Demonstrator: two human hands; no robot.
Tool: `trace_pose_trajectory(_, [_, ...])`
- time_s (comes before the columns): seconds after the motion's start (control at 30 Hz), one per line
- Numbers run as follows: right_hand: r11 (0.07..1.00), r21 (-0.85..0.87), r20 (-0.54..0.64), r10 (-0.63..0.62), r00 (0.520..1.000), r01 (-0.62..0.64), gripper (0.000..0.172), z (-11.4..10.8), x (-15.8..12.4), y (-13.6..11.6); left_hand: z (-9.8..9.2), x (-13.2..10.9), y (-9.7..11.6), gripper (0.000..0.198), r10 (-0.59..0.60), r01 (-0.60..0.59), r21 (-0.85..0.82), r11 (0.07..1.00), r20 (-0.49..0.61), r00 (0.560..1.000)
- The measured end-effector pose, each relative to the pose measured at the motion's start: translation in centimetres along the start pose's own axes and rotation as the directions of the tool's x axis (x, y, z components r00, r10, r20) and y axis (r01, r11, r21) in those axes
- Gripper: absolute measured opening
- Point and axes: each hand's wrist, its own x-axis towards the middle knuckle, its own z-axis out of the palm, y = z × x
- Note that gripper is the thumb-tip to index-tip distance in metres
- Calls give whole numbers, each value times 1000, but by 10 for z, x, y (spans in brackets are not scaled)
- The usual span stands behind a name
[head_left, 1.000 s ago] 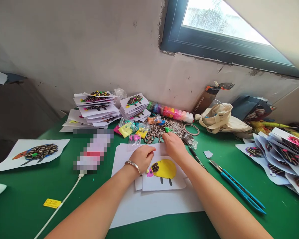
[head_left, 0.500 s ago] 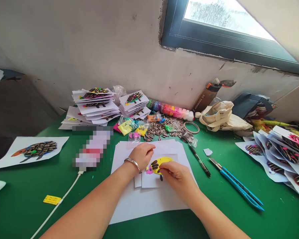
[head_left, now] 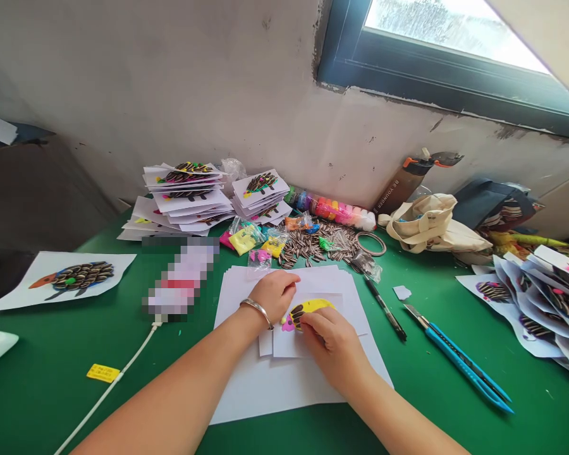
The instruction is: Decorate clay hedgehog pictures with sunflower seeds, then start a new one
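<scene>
A small white card (head_left: pixel 287 347) lies on a stack of white paper (head_left: pixel 246 398). On it is a flat yellow clay shape (head_left: pixel 320 304) with a pink clay piece (head_left: pixel 287 324) at its left end. Striped sunflower seeds (head_left: pixel 296 311) are set into the yellow clay. My left hand (head_left: pixel 275 296), a silver bangle at its wrist, rests at the card's upper left, fingers loosely bent and holding nothing visible. My right hand (head_left: pixel 334 341) is closed in a pinch over the clay, its fingertips at a sunflower seed, which they mostly hide. It also covers the clay's lower right.
Beyond the paper lie loose sunflower seeds (head_left: pixel 308 243), bagged coloured clay (head_left: pixel 245 240) and a tape ring (head_left: pixel 370 243). To the right are a black pen (head_left: pixel 386 311) and a blue craft knife (head_left: pixel 464 363). Finished cards (head_left: pixel 189 208) are piled at the back left.
My right hand has shifted slightly left relative to the card, now covering the dark leg piece below the clay. My left hand stays in place. The whole view has turned a little.
</scene>
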Motion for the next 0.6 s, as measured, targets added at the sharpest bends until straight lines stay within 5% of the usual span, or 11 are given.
trace_pose_trajectory(0.6, [977,-180,-31,-119,992,111,19,6,1,-2,0,0,1,24,-2,2,4,1000,8,1000])
